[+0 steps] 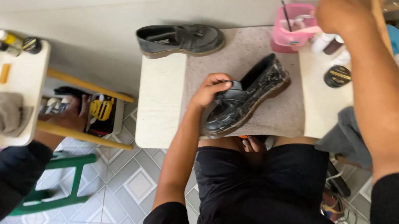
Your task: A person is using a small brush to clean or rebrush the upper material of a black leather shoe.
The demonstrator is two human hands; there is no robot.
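My left hand [211, 88] grips a black loafer [250, 96] by its inner edge, tilting it on a grey mat [251, 41] on the small white table [160, 101]. The shoe's surface looks smeared with pale streaks. My right hand [343, 10] reaches far right, fingers curled, beside a pink tub [293, 31] that has a thin dark stick standing in it; whether it holds anything is hidden. A second black loafer [182, 39] lies at the table's far edge.
A round black polish tin [337, 76] and small bottles [327, 44] sit on the right of the table. A grey cloth [348, 138] hangs at its right corner. At left, another person's arm [62, 119], a white stand with jars [16, 69], a green stool [58, 184].
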